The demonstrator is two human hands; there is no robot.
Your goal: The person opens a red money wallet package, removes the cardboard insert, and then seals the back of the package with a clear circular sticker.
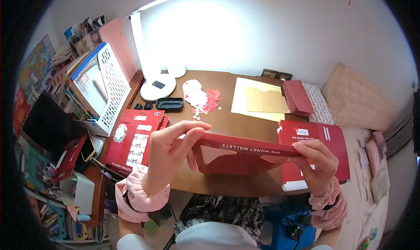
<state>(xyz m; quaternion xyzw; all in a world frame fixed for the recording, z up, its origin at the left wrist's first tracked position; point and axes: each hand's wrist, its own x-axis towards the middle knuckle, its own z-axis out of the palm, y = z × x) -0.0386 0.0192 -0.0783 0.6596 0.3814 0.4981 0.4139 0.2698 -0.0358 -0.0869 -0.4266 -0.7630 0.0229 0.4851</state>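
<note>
Both hands hold up a red card packet [236, 156], printed "4PK MONEY WALLETS", above the front of the brown desk [218, 186]. My left hand [175, 145] is at its left end, thumb and fingers near the top edge. At the right end, my right hand [317, 160] pinches the corner between thumb and fingers. Left of my left hand lie red printed packets [151, 143] with white patterned pieces. Another stack of red packets [337, 149] sits beyond my right hand.
Further back are white round pieces [192, 92], red strips [212, 100], a black tray [169, 104], a lamp base [157, 87], yellow sheets [264, 99] and dark red envelopes [297, 97]. A white file holder [114, 90] stands at the left.
</note>
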